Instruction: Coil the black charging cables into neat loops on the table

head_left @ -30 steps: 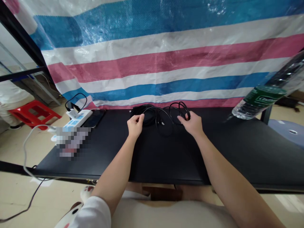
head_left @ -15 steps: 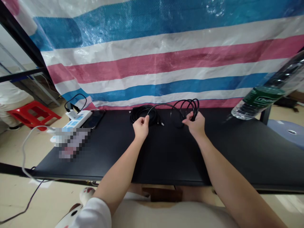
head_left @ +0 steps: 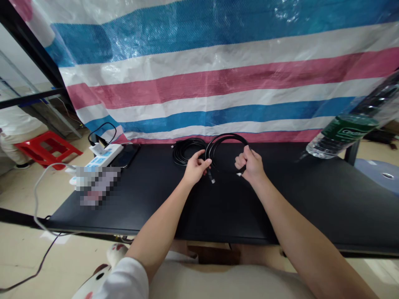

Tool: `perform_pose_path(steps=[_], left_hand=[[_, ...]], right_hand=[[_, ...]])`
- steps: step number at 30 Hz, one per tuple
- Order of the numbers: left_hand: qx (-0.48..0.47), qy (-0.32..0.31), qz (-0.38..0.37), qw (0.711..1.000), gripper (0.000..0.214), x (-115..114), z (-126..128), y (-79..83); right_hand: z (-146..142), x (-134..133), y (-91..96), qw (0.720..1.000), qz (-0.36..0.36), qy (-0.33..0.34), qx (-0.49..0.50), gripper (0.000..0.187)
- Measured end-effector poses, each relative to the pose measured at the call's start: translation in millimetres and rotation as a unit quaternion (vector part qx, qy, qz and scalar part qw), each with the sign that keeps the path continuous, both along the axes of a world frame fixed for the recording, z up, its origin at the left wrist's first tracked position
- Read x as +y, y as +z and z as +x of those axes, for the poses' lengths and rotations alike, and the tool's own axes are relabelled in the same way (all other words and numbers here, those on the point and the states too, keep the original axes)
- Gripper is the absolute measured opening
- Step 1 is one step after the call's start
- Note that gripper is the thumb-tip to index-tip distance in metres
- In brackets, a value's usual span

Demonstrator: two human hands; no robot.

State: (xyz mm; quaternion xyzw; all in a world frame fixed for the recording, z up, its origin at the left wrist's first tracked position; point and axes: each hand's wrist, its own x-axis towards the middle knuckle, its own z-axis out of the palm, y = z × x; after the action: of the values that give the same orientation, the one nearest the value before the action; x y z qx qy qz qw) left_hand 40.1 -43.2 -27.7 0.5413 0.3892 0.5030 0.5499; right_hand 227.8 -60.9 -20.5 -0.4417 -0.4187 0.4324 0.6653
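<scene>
Both hands hold one coiled black cable (head_left: 225,139) upright above the black table (head_left: 218,203). My left hand (head_left: 195,167) pinches the coil's left side, with a plug end hanging just below its fingers. My right hand (head_left: 250,165) is closed round the coil's right side. A second black cable coil (head_left: 184,150) lies flat on the table just behind and left of my left hand.
A white power strip (head_left: 101,154) and a dark phone (head_left: 126,155) lie at the table's back left. A clear bottle with a green label (head_left: 352,128) sticks in from the right. A striped tarp (head_left: 218,83) hangs behind. A red stool (head_left: 40,147) stands far left.
The loose loops in my right hand have been gathered into one round coil. My left hand has moved right to meet it, and the coil now stands upright between both hands.
</scene>
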Motion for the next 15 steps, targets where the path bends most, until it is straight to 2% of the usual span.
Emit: perform_pose_path(steps=[2, 4, 6, 9, 11, 13, 15], left_hand=[[-0.002, -0.049, -0.027, 0.998, 0.054, -1, 1, -0.8], [0.007, -0.079, -0.034, 0.996, 0.048, -3, 0, -0.9], [0.035, -0.063, -0.015, 0.997, 0.044, -7, 0, -1.1], [0.088, 0.047, 0.063, 0.993, 0.038, -13, 0, -1.0], [0.102, 0.128, 0.112, 0.98, 0.036, -13, -2, 0.6], [0.099, 0.192, 0.14, 0.966, 0.036, -8, -7, 4.2], [0.103, 0.249, 0.144, 0.952, 0.038, 4, -15, 9.7]], right_hand=[[-4, -2, 1.0, 0.999, -0.005, 0.047, 0.018, 0.066], [-8, -3, 0.7, 0.998, -0.01, 0.064, 0.021, 0.068], [-12, -2, -1.4, 0.998, -0.013, 0.06, 0.012, 0.069], [-20, 4, -5.4, 0.999, -0.019, 0.005, -0.04, 0.067], [-26, 12, -5.5, 0.99, -0.029, -0.053, -0.126, 0.063], [-34, 24, -2.3, 0.965, -0.051, -0.096, -0.238, 0.06], [-43, 38, 2.9, 0.928, -0.082, -0.114, -0.344, 0.058]])
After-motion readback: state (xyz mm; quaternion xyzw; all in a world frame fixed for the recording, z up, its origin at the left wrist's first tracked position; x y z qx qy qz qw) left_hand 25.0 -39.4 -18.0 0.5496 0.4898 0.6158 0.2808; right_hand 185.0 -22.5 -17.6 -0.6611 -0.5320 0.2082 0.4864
